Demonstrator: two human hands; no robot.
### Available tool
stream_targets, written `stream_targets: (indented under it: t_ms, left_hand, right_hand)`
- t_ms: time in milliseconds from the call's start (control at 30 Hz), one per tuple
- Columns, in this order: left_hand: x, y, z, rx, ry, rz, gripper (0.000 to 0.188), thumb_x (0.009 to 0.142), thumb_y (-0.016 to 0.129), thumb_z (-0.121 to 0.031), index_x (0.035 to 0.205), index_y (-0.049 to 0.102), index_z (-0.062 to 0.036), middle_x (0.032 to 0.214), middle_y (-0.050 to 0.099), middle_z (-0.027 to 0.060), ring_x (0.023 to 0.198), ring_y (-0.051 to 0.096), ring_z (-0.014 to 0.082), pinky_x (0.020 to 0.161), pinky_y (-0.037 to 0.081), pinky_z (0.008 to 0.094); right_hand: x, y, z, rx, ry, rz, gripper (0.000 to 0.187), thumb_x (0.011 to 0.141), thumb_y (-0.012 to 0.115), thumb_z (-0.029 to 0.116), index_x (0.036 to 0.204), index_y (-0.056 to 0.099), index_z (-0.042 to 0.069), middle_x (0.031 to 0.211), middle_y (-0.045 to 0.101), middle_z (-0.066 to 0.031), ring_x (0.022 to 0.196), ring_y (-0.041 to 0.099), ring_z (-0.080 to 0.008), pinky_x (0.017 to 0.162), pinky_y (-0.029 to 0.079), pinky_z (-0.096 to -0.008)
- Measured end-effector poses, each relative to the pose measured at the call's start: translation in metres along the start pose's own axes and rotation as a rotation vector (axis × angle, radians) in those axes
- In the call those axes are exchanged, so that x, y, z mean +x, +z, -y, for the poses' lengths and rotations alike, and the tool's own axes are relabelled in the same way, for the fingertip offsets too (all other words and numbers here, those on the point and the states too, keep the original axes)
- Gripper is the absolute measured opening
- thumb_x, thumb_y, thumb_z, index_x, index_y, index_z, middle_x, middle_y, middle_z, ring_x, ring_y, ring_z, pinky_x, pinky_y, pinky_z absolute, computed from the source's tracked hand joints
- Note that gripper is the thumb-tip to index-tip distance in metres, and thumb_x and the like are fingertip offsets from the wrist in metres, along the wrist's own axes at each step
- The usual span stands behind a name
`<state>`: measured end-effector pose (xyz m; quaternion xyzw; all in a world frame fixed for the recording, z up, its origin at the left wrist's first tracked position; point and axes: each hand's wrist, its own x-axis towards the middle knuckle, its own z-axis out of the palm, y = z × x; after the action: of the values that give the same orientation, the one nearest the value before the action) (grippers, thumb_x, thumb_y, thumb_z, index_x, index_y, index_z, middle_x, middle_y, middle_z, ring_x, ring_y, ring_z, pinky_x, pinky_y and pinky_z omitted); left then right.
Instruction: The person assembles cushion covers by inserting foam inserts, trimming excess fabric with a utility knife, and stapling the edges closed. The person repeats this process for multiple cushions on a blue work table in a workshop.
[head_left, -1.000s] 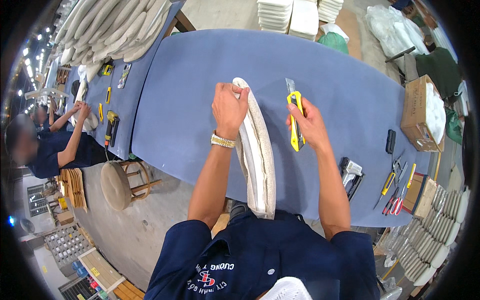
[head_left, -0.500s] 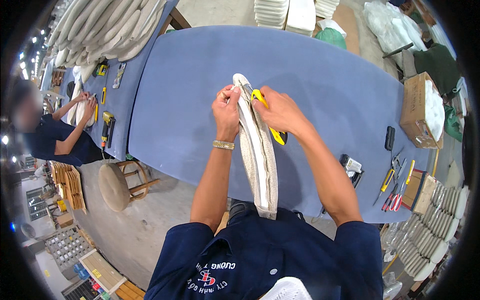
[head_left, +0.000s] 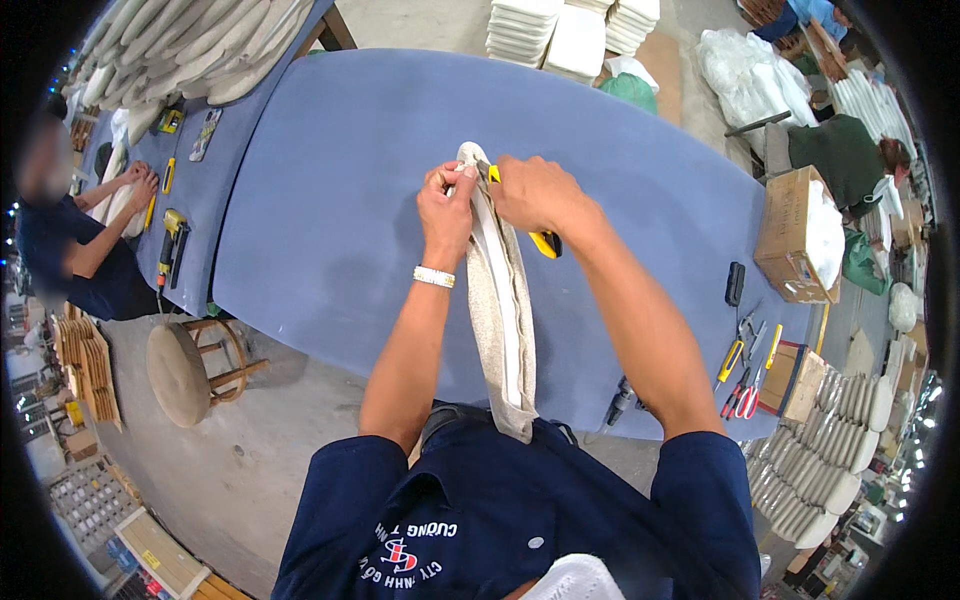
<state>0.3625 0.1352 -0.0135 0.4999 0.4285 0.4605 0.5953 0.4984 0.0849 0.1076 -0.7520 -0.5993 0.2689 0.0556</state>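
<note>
A long, narrow padded piece [head_left: 487, 300] in speckled beige fabric, with a white strip along its opening, runs from my waist out over the blue table. My left hand [head_left: 446, 205] pinches the fabric edge near its far tip. Closed around a yellow-and-black-handled tool [head_left: 546, 245] with a metal tip, my right hand [head_left: 540, 195] works at the same end from the right. My fingers hide most of the tool, so its exact kind is unclear. The metal tip meets the fabric close to my left fingertips.
The blue-covered table [head_left: 330, 200] spreads beneath my hands. Red-handled scissors [head_left: 746, 400], a yellow-handled screwdriver [head_left: 730, 360] and a black case [head_left: 735, 284] lie right. A cardboard box [head_left: 797, 235] stands beyond. At left, a co-worker [head_left: 95, 240] handles pieces near a round stool [head_left: 180, 372].
My view has swung, shifting the surroundings leftward. The right hand has turned over the tool, covering more of its yellow handle. My left hand still pinches the far end.
</note>
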Motion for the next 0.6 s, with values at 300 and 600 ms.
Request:
stream_targets:
  t_ms: [300, 600]
  left_hand:
    - [0.003, -0.001, 0.008, -0.147, -0.076, -0.043, 0.022, 0.091, 0.076, -0.018, 0.083, 0.07, 0.0013, 0.123, 0.066, 0.0145, 0.11, 0.061, 0.0213, 0.095, 0.046, 0.0356]
    - [0.009, -0.004, 0.011, -0.262, -0.152, 0.024, 0.016, 0.094, 0.075, -0.012, 0.086, 0.063, -0.0053, 0.106, 0.065, 0.0028, 0.083, 0.062, 0.0087, 0.072, 0.053, 0.0256]
  right_hand:
    - [-0.004, -0.011, 0.01, -0.059, -0.012, 0.165, 0.038, 0.096, 0.052, 0.024, 0.119, 0.06, -0.005, 0.106, 0.072, -0.0269, 0.101, 0.07, -0.044, 0.088, 0.055, -0.0518]
    - [-0.009, 0.0, -0.011, -0.033, -0.144, 0.187, 0.036, 0.1, 0.054, 0.027, 0.115, 0.048, -0.005, 0.087, 0.068, -0.0305, 0.087, 0.066, -0.0498, 0.08, 0.05, -0.0573]
